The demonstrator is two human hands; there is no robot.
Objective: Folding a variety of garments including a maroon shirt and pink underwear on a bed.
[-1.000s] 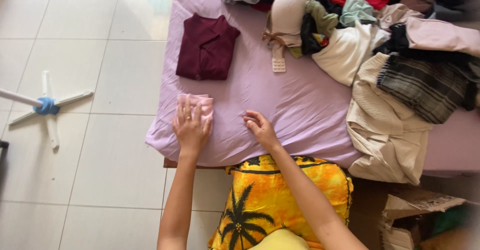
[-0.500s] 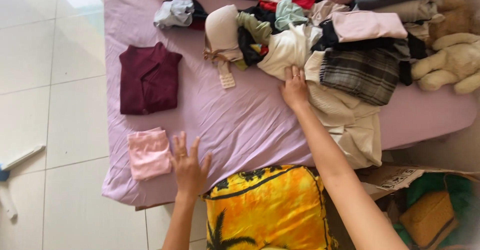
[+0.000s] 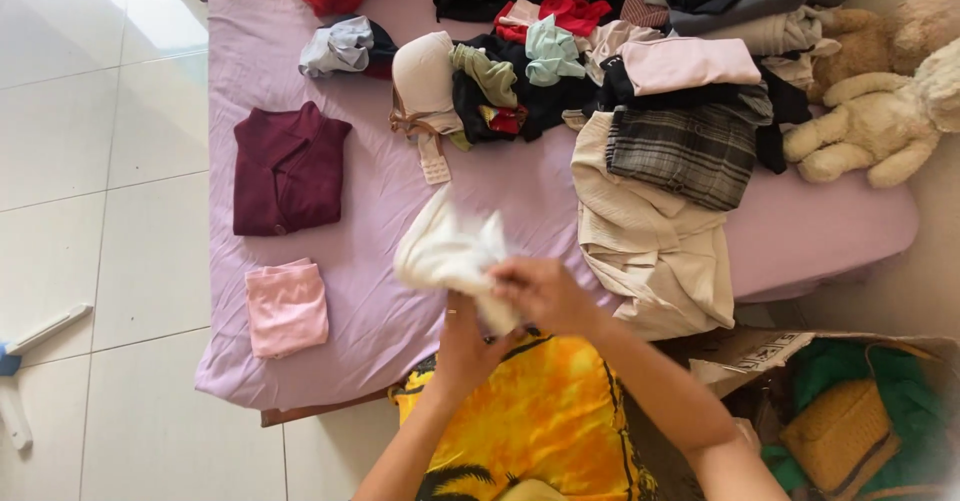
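White garment [image 3: 445, 251] in both hands' grip

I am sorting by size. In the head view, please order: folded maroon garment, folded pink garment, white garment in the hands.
1. Folded maroon garment.
2-3. Folded pink garment and white garment: unsure; the white one is bunched and nearer the camera.

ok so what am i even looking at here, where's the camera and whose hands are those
The camera sits on a person's head and looks down, so both bare hands are that person's own. The left hand and right hand together hold a crumpled white garment above a bed with a lilac sheet. On the sheet lie a folded pink cloth, a folded maroon top and a pile of unfolded clothes. A plush toy lies at the right.
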